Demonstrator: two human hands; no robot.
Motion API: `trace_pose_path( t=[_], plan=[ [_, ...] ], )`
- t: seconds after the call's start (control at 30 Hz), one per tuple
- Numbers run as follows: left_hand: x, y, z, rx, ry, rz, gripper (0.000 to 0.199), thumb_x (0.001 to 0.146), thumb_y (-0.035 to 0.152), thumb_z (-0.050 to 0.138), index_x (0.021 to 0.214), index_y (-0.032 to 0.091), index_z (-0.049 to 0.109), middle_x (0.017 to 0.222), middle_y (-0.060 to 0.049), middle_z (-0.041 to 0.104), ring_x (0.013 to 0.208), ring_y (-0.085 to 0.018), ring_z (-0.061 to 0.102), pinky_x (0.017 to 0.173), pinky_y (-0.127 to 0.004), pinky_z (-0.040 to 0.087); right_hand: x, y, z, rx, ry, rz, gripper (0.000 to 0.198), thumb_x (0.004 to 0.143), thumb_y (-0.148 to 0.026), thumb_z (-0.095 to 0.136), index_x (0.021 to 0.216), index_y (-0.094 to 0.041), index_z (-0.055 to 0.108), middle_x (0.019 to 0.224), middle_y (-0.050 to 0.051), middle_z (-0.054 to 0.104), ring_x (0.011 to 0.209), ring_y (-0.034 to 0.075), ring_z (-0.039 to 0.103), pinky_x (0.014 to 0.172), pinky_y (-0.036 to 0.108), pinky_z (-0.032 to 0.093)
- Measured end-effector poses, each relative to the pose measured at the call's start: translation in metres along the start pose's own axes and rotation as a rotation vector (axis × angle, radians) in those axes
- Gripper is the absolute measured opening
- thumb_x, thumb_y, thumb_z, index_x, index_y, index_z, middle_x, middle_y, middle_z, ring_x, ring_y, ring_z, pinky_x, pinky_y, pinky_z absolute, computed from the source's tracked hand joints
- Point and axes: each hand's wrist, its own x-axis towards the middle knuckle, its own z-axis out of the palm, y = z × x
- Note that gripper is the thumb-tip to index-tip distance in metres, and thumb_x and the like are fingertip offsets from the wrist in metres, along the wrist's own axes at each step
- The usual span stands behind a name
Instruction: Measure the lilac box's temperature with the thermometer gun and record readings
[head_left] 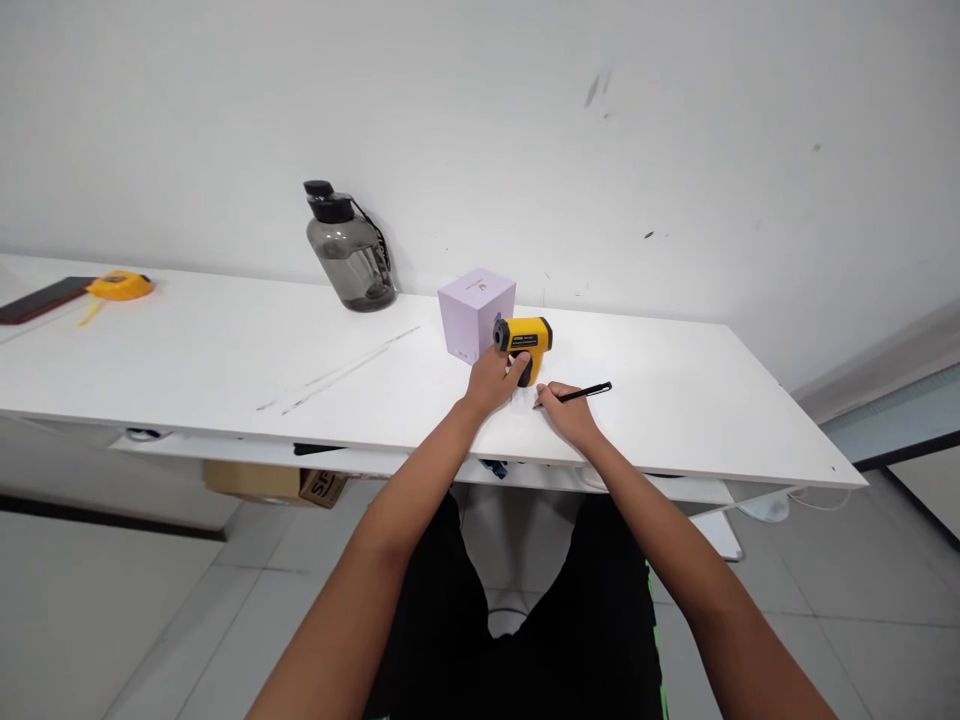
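Observation:
My left hand (493, 380) is closed around the handle of a yellow and black infrared thermometer (529, 330), pistol-shaped, with its thumb on the near side. The thermometer is upright at the desk surface, its black nose toward the left. Close behind it stands a lilac box (461, 312), partly covered by the thermometer and my left hand. A black pen (589, 391) is gripped in my right hand (566, 410), tip down at the white desk. Whatever mark or paper may be under the pen tip is too small to make out.
On the white desk (675, 400), a grey see-through water bottle (349, 255) stands against the wall. At far left lie an orange tape measure (120, 285) and a dark flat strip-like object (45, 298). Below the desk is a cardboard box (255, 480). Dark streaks mark the desk.

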Motion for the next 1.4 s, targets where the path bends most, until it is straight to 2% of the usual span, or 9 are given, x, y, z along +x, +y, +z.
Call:
trace_pose_path(
  t=[0.23, 0.5, 0.87, 1.4],
  plan=[
    [0.0002, -0.0007, 0.0007, -0.02, -0.016, -0.008, 0.046, 0.101, 0.054, 0.037, 0.112, 0.018, 0.063, 0.094, -0.009, 0.07, 0.084, -0.022, 0.067, 0.069, -0.03, 0.047, 0.0, 0.0014, 0.0007, -0.009, 0.003, -0.002, 0.036, 0.084, -0.047, 0.053, 0.06, -0.023, 0.065, 0.067, 0.003, 0.07, 0.073, 0.021, 0.063, 0.07, 0.032, 0.045],
    [0.0003, 0.0009, 0.0012, -0.001, -0.029, -0.033, 0.04, 0.095, 0.055, 0.053, 0.108, 0.018, 0.063, 0.092, -0.007, 0.069, 0.082, -0.021, 0.066, 0.069, -0.03, 0.046, 0.0005, 0.0018, 0.0002, -0.024, 0.001, -0.014, 0.037, 0.085, -0.048, 0.053, 0.061, -0.023, 0.065, 0.068, 0.003, 0.07, 0.075, 0.022, 0.064, 0.072, 0.034, 0.045],
    [0.0005, 0.0008, 0.001, 0.015, -0.038, -0.014, 0.042, 0.095, 0.055, 0.051, 0.109, 0.017, 0.063, 0.093, -0.008, 0.069, 0.081, -0.021, 0.066, 0.069, -0.031, 0.047, 0.0009, 0.005, 0.001, -0.034, 0.0, -0.021, 0.038, 0.086, -0.049, 0.053, 0.061, -0.023, 0.064, 0.065, 0.002, 0.067, 0.073, 0.022, 0.062, 0.07, 0.034, 0.044],
    [-0.001, 0.0014, 0.001, 0.029, 0.021, -0.009, 0.041, 0.093, 0.056, 0.054, 0.104, 0.019, 0.065, 0.09, -0.007, 0.07, 0.079, -0.019, 0.065, 0.069, -0.03, 0.048, -0.0001, 0.0019, 0.0005, -0.055, -0.01, -0.024, 0.038, 0.087, -0.049, 0.051, 0.062, -0.023, 0.064, 0.067, 0.002, 0.068, 0.074, 0.021, 0.062, 0.071, 0.033, 0.045]
  ],
)
